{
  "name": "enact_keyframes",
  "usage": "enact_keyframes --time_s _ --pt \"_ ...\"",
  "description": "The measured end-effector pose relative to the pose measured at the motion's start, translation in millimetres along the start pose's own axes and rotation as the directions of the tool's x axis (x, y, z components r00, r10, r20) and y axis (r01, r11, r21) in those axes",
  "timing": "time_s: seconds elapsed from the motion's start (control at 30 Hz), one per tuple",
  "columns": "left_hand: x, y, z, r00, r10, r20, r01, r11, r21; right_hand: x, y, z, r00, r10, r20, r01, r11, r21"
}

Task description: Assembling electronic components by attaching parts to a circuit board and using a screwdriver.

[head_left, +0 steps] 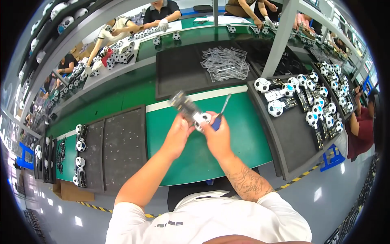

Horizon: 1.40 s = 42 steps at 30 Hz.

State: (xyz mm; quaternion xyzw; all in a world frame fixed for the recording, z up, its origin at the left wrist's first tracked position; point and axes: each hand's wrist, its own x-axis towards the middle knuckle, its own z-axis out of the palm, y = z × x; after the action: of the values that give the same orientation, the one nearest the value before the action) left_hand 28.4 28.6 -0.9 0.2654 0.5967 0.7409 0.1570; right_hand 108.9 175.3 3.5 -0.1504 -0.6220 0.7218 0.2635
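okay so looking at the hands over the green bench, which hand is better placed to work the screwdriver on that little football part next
Right, probably. The right hand already grips the blue-handled screwdriver, while the left hand steadies the black-and-white football-shaped part.

The left hand [177, 136] is gripping a football-shaped gadget [194, 113] above the green counter [243, 134], while the right hand [217, 136] is holding a blue-handled screwdriver [220, 114] against it.

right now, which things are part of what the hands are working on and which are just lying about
In hand:
- football-shaped gadget with a dark strip, left hand
- screwdriver, right hand

Lying about:
- clear plastic pieces
- finished football gadgets on the right tray
- empty grey foam tray
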Motion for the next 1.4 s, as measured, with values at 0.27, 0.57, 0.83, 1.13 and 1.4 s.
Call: enact_keyframes --time_s 0.27,0.57,0.83,1.13,1.4 --pt "1 -34 -22 0.939 -0.28 0.198 0.333 0.609 -0.72 -29 15 2 0.913 -0.336 0.231 0.402 0.837 -0.371" --pt "7 -23 -23 0.836 -0.322 0.444 0.534 0.292 -0.794 -33 6 -2 0.933 -0.207 0.295 0.332 0.813 -0.478" --pt "17 -18 -47 0.889 -0.446 0.108 0.308 0.405 -0.861 -13 -43 -63 0.972 0.236 0.017 -0.224 0.942 -0.249" --pt "15 -25 -48 0.899 -0.435 0.045 0.247 0.422 -0.873 -28 -3 -76 0.805 0.429 0.409 -0.239 0.866 -0.439" --pt "7 -5 -22 0.879 -0.457 0.136 0.438 0.66 -0.61 -17 -17 -73 0.942 0.335 0.023 -0.326 0.928 -0.179"
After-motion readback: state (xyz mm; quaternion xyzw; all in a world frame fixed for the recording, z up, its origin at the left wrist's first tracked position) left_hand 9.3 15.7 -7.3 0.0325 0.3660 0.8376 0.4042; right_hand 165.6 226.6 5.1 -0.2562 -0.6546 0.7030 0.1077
